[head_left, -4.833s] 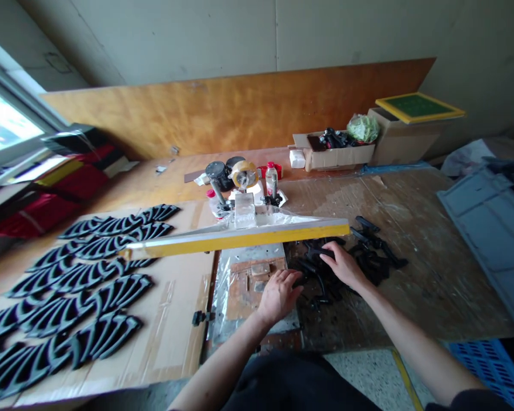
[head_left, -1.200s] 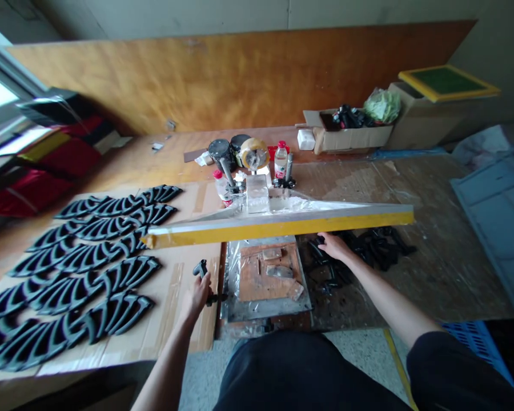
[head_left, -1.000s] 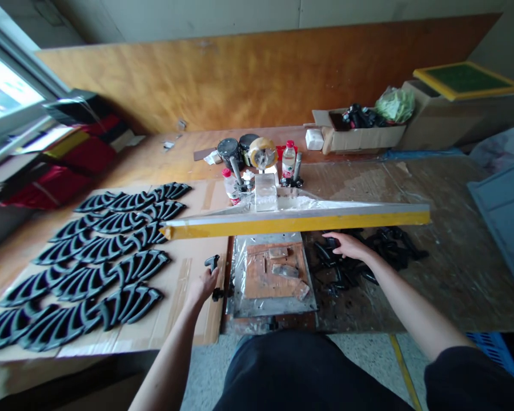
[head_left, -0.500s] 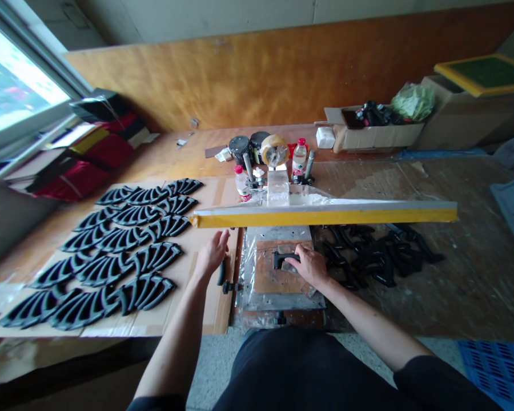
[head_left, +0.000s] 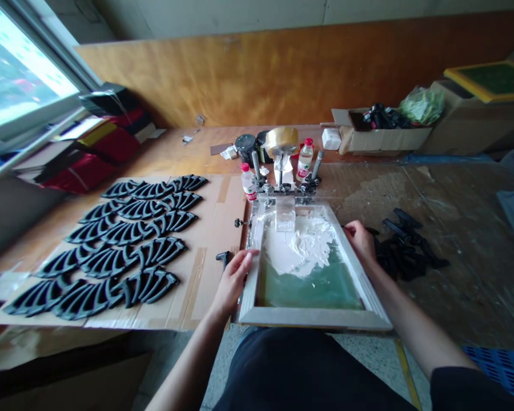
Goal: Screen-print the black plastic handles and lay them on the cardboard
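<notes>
A silk-screen frame (head_left: 317,317) with pale metal rims lies lowered over the printing base. Thick white ink (head_left: 312,242) covers the upper part of its green mesh. My left hand (head_left: 235,277) grips the left rim, thumb on top. By the right rim is my right hand (head_left: 360,238), fingers closed; whether they hold the rim or a black part is unclear. A black handle-shaped part (head_left: 223,257) lies on the cardboard by my left hand. Loose black parts (head_left: 405,251) are heaped beyond my right hand. The base under the screen is hidden.
Rows of black handle-shaped parts (head_left: 107,251) cover the cardboard sheet (head_left: 201,228) at left. Behind the screen stand two bottles (head_left: 305,160), dark tins (head_left: 246,149) and a clamp (head_left: 310,185). An open carton (head_left: 385,140) sits at the back right.
The screen frame has swung down from its raised position and covers the base. My left hand has moved onto its left rim. My right hand has left the black part on the base.
</notes>
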Demonstrator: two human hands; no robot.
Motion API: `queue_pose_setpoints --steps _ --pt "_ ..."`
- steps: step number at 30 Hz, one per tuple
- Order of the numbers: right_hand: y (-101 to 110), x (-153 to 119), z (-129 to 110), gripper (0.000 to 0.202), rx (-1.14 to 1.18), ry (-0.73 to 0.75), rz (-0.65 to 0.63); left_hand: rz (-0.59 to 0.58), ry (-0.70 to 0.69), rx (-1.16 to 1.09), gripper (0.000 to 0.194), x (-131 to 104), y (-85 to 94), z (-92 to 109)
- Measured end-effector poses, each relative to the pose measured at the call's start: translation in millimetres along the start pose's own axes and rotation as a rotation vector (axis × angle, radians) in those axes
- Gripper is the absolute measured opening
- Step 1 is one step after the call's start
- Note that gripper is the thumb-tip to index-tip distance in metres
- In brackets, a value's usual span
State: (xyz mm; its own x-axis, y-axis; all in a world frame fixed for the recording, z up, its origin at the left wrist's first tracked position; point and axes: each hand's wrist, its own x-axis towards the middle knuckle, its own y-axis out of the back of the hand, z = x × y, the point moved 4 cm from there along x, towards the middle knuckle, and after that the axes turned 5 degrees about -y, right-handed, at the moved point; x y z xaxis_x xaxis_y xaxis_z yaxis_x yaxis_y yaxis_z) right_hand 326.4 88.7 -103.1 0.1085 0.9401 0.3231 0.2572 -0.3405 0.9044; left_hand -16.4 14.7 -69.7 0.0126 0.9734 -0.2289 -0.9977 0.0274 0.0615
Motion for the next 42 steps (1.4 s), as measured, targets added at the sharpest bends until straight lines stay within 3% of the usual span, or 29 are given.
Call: queue_pose_setpoints --steps 2,5,7,10,13,17,20,23,26,29,31,33,35,39,42 --pt "11 20 -2 0.024 0.187 -0.066 0.024 0.000 0.023 0.077 0.060 -1 1.1 -34" --pt "14 38 -58 0.048 0.317 0.178 -0.009 0.014 0.016 0.224 0.067 7 -1.7 -69" --pt "7 40 -104 0.055 0.278 0.353 -0.104 0.008 0.015 0.290 0.065 13 -3.0 -81" --pt "-9 30 -144 0.029 0.188 0.466 -0.281 0.005 0.032 0.308 0.064 17 -1.6 -88" --pt "-16 5 -149 0.004 0.120 0.537 -0.368 0.005 0.045 0.299 0.064 18 0.8 -92" --pt "-5 -37 -134 0.015 0.117 0.843 -0.393 -0.009 0.051 0.297 0.064 18 1.6 -99" --pt "7 -47 -124 0.017 0.191 0.981 -0.435 -0.010 0.058 0.277 0.064 19 1.6 -103" --pt "8 -36 -123 0.017 0.258 0.933 -0.518 -0.004 0.057 0.264 0.065 20 1.9 -103" --pt "2 -32 -128 0.016 0.285 0.805 -0.416 0.003 0.060 0.264 0.067 20 2.3 -100" --pt "-2 -53 -127 0.019 0.249 0.870 -0.301 0.014 0.065 0.251 0.067 19 1.7 -99" --pt "-3 -65 -124 0.018 0.232 0.944 -0.318 0.021 0.068 0.242 0.066 18 0.8 -98" --pt "-1 -62 -123 0.013 0.246 0.925 -0.363 0.021 0.084 0.235 0.065 17 -0.1 -94" --pt "2 -41 -129 0.007 0.266 0.809 -0.363 0.009 0.102 0.221 0.066 15 -0.3 -86" --pt "13 26 -140 0.043 0.294 0.527 -0.254 -0.039 0.081 0.141 0.070 7 0.9 -53" --pt "26 70 -112 0.043 0.370 0.330 -0.206 -0.010 0.059 0.003 0.061 3 1.6 -21"
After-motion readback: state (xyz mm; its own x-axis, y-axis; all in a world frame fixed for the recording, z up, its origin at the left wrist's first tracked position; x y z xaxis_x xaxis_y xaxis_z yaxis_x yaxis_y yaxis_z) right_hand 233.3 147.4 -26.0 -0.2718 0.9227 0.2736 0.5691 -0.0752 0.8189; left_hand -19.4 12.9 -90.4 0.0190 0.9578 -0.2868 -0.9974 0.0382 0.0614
